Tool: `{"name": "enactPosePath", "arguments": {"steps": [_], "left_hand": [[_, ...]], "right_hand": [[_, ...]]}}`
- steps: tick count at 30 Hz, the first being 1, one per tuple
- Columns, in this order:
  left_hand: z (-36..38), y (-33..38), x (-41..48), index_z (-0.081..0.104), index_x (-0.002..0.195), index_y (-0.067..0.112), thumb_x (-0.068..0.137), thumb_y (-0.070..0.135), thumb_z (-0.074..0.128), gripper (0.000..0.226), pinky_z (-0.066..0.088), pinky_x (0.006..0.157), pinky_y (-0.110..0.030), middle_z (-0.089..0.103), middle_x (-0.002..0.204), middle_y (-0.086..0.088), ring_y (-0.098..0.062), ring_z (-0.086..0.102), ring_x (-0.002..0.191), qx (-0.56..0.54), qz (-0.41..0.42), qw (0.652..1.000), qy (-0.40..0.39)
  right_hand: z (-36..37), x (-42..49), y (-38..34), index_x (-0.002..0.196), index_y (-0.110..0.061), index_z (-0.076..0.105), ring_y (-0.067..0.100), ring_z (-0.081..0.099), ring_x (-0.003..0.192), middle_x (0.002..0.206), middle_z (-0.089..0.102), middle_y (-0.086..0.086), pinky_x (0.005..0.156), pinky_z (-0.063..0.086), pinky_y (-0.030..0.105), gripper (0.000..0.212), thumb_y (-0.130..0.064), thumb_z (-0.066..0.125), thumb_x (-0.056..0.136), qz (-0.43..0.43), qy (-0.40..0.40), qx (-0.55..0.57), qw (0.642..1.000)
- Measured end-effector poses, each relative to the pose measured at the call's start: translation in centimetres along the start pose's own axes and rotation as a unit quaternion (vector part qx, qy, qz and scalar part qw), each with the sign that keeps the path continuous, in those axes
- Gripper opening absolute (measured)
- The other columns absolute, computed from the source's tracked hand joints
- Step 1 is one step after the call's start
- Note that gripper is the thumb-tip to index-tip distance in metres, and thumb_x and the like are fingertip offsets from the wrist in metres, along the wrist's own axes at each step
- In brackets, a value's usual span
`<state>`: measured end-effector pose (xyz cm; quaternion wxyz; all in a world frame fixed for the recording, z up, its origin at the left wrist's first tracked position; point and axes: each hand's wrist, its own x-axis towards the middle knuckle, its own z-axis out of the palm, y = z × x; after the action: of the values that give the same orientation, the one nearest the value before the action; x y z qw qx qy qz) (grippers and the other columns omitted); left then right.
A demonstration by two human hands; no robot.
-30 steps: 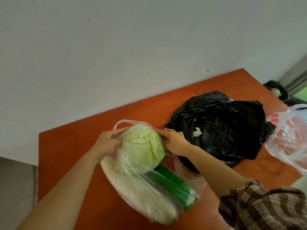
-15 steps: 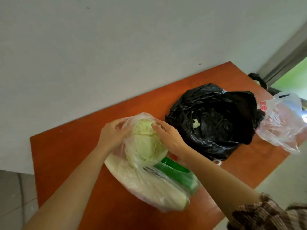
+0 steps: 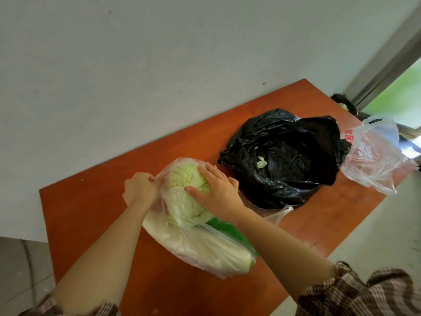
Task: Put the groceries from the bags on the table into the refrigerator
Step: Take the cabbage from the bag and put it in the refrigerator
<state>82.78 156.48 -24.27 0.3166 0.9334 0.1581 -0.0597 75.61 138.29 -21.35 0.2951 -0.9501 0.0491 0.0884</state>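
Note:
A pale green cabbage (image 3: 184,197) sits at the mouth of a clear plastic bag (image 3: 200,249) on the orange table (image 3: 91,213). My right hand (image 3: 216,192) lies spread over the cabbage's top and right side, gripping it. At the bag's left rim, my left hand (image 3: 140,189) is clenched on the plastic. Under the cabbage the bag also holds a long white vegetable (image 3: 218,252) and a green packet (image 3: 230,231), partly hidden.
A crumpled black bag (image 3: 289,156) with a scrap of leaf on it lies right of my hands. A clear bag with red print (image 3: 373,156) sits at the table's right end. The grey wall runs behind; a doorway stands at far right.
My right hand has slid over the top of the cabbage, which now shows more out of the bag. My left hand has closed on the bag's rim. The view has shifted left.

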Motion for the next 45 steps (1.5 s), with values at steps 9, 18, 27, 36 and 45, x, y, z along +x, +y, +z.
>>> {"name": "enactPosePath", "arguments": {"steps": [9,18,27,36,45], "left_hand": [[-0.4,3.7,-4.3,0.052,0.127,0.022,0.084,0.010,0.050,0.045,0.032,0.104,-0.039,0.051,0.131,0.004,-0.017,0.036,0.126,0.035,0.325,0.945,-0.013],[0.1,1.5,-4.7,0.020,0.149,0.017,0.083,0.008,0.060,0.078,0.040,0.078,-0.020,0.036,0.149,-0.002,-0.014,0.048,0.118,-0.100,0.124,0.963,-0.219],[0.4,-0.3,-6.8,0.025,0.142,0.012,0.082,0.028,0.059,0.071,0.042,0.092,-0.032,0.050,0.133,-0.006,-0.023,0.045,0.120,0.167,0.255,0.944,-0.123],[-0.8,-1.5,-5.7,0.063,0.085,0.025,0.086,0.037,0.045,0.021,0.041,0.093,-0.037,0.058,0.092,0.012,-0.009,0.048,0.093,0.100,0.494,0.859,-0.087],[-1.7,-4.7,-3.8,0.059,0.116,0.025,0.090,0.022,0.049,0.028,0.048,0.090,-0.035,0.060,0.110,0.008,-0.015,0.055,0.104,0.211,0.364,0.889,-0.182]], "right_hand": [[-1.7,1.1,0.7,0.150,-0.025,0.027,0.014,0.017,0.146,0.159,0.019,-0.007,0.118,0.019,0.044,0.078,-0.064,0.051,0.087,0.009,-0.053,0.069,0.996],[-2.9,3.3,2.2,0.151,-0.032,0.026,0.017,0.022,0.145,0.160,0.016,-0.010,0.116,0.027,0.039,0.072,-0.061,0.049,0.089,0.054,-0.109,0.172,0.978],[-2.9,5.7,2.1,0.147,-0.026,0.037,0.025,0.040,0.135,0.149,0.043,0.004,0.106,0.038,0.037,0.067,-0.061,0.048,0.090,0.093,-0.077,0.157,0.980],[-2.7,4.9,1.6,0.147,-0.029,0.036,0.027,0.049,0.126,0.143,0.049,0.006,0.092,0.045,0.034,0.065,-0.061,0.043,0.092,0.105,-0.061,0.150,0.981],[-3.1,5.1,1.0,0.147,-0.030,0.035,0.026,0.041,0.134,0.149,0.042,0.003,0.100,0.038,0.034,0.063,-0.060,0.045,0.092,0.118,-0.074,0.171,0.975]]}}
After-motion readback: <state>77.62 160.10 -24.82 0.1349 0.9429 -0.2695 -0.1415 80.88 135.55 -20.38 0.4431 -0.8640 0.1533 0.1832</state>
